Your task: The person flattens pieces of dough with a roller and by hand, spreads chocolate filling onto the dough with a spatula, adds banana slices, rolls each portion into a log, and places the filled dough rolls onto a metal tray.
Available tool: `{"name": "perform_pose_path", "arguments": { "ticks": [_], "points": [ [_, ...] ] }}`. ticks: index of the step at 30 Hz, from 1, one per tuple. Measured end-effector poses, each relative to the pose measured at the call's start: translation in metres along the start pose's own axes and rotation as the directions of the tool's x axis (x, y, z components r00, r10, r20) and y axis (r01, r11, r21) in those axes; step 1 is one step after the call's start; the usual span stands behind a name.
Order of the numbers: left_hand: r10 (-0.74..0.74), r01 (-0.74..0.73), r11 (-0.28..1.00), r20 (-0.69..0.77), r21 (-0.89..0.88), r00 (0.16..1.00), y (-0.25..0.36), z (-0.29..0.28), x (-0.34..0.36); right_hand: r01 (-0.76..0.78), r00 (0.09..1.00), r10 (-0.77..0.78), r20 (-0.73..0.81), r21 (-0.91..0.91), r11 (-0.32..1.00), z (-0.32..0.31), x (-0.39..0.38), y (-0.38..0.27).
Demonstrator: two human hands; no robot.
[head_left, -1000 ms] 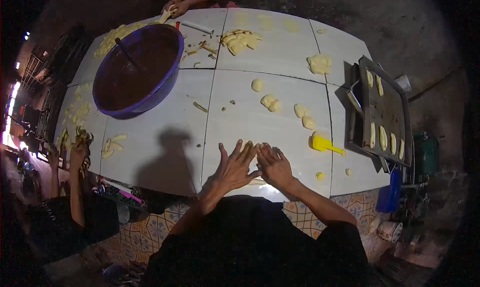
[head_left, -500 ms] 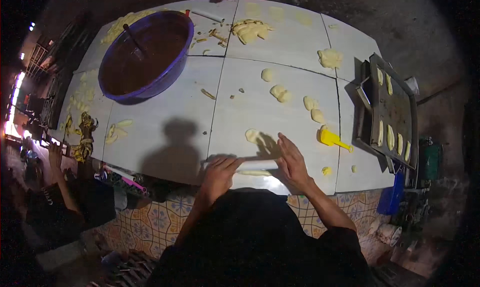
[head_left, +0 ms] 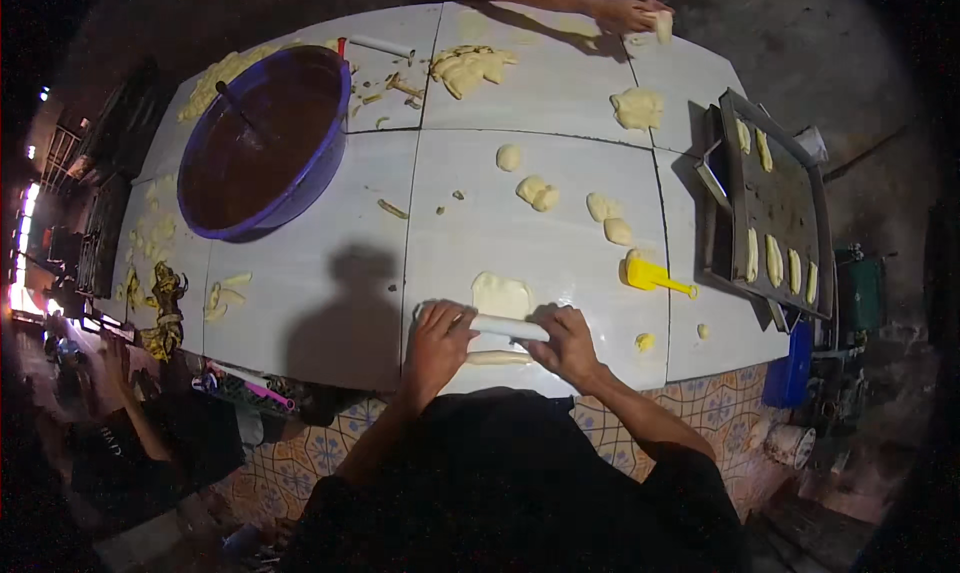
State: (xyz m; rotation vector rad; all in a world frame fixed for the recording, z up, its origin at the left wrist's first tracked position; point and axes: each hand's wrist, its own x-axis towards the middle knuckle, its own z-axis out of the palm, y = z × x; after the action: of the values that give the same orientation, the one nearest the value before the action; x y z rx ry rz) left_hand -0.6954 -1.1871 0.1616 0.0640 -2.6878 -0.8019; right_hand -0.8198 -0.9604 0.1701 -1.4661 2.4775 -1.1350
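Observation:
A white rolling pin (head_left: pixel 512 326) lies crosswise close to my body, on the near edge of a flattened piece of dough (head_left: pixel 503 291). My left hand (head_left: pixel 438 343) grips the pin's left end with curled fingers. Around its right end my right hand (head_left: pixel 570 345) is closed. Between the pin and the table's near edge lies a thin rolled strip of dough (head_left: pixel 500 357). Beyond and to the right sit several dough lumps (head_left: pixel 538 193), and a yellow scraper-like tool with a handle (head_left: pixel 648 273) rests by them.
A purple basin (head_left: pixel 325 178) of brown liquid stands at the left. On the right, a metal tray (head_left: pixel 785 208) holds several dough strips. A co-worker's hands (head_left: pixel 630 15) hold dough at the far edge. Another person's arm (head_left: pixel 140 408) is at lower left.
My right hand has gone from flat and raised to closed around the pin's right end. The dough beyond the pin looks wider and flatter. A co-worker's hands with dough have appeared at the far edge.

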Motion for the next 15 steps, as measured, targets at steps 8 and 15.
{"name": "perform_pose_path", "arguments": {
  "ticks": [8, 15],
  "points": [
    [-0.189, 0.174, 0.822, -0.028, 0.542, 0.982, -0.017, 0.045, 0.107, -0.322, 0.939, 0.232, -0.252, -0.415, 0.851, 0.021, 0.068, 0.042],
    [-0.265, 0.347, 0.859, -0.252, 0.378, 0.931, -0.060, 0.057, 0.204, -0.393, 0.908, 0.285, -0.309, -0.385, 0.835, -0.003, 0.105, 0.059]
  ]
}}
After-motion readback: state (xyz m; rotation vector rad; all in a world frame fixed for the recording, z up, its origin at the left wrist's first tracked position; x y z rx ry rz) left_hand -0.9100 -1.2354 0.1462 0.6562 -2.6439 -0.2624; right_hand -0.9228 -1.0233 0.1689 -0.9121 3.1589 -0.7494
